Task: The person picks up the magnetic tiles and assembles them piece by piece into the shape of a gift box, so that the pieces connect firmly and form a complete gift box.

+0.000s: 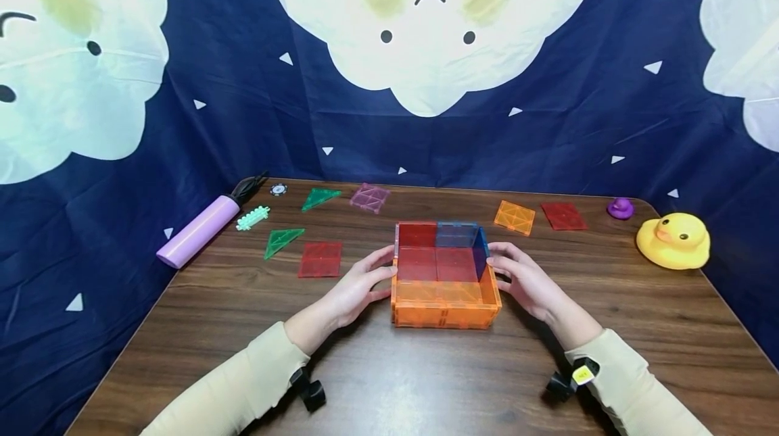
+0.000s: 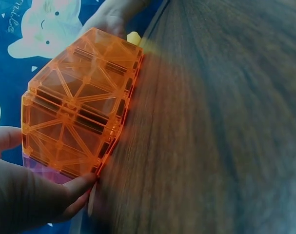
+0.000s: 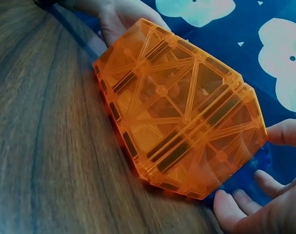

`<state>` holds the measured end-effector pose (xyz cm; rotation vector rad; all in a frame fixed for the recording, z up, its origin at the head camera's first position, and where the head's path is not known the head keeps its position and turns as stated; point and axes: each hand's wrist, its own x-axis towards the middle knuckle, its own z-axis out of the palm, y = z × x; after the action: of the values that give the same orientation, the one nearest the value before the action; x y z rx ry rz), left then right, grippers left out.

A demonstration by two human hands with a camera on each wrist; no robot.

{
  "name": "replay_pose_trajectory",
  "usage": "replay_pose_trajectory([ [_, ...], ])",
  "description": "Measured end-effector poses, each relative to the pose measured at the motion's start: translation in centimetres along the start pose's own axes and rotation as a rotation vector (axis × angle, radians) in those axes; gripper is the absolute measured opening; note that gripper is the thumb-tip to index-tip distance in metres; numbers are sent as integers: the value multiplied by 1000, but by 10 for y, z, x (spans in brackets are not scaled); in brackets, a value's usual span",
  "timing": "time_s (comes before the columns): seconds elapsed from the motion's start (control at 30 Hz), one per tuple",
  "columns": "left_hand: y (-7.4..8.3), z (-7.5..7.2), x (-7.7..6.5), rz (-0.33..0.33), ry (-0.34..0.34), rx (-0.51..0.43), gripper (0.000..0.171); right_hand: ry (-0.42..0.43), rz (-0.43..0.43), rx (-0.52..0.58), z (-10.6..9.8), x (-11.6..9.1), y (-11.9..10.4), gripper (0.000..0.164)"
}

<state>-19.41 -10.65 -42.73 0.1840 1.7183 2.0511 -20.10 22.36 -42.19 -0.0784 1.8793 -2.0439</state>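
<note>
An open-topped box (image 1: 444, 314) of see-through magnetic tiles stands between my hands. Its front wall (image 2: 72, 105) is orange; the back is red and blue. The right wall joins blue to orange, and a purple tile (image 2: 43, 168) adjoins the orange on the left. My left hand (image 1: 356, 291) touches the left wall with extended thumb and fingers (image 2: 79, 187). Against the right wall rest the fingertips of my right hand (image 1: 526, 280), its fingers (image 3: 230, 209) loosely bent and spread. The outer side walls are partly hidden by the hands.
Loose tiles lie behind: a red square (image 1: 320, 259), green triangles (image 1: 282, 241), a purple square (image 1: 370, 198), an orange square (image 1: 514, 218) and another red square (image 1: 564, 216). A lilac cylinder (image 1: 199, 231) lies left; a yellow duck (image 1: 674, 241) and small purple duck (image 1: 621, 208) stand right.
</note>
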Motion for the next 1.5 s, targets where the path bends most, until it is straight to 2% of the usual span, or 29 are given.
replay_pose_trajectory([
  [0.2,1,5,2,14,61,19,60,-10,-9,-27,-5,-1,0,44],
  [0.3,2,9,3,35,91,35,60,14,-66,-79,-11,3,-1,45],
  [0.4,2,12,3,58,95,47,63,88,-158,-164,-22,12,-3,46],
  [0.53,-1,15,5,85,90,50,69,242,-283,-404,-46,35,-9,40],
  [0.67,-5,15,5,104,84,40,74,345,-330,-716,-71,60,-17,36],
  [0.8,-5,15,6,100,75,32,77,304,-327,-956,-89,79,-18,46],
  [0.93,-6,14,6,101,67,29,78,224,-349,-1120,-100,93,-12,53],
  [1.03,-6,15,7,112,72,23,77,184,-372,-1186,-104,100,-8,50],
  [1.17,-7,16,6,121,85,17,76,155,-391,-1211,-105,104,-6,41],
  [1.33,-7,17,6,123,87,12,75,174,-409,-1210,-106,105,-8,37],
  [1.5,-6,17,5,126,81,13,73,213,-405,-1182,-104,104,-14,41],
])
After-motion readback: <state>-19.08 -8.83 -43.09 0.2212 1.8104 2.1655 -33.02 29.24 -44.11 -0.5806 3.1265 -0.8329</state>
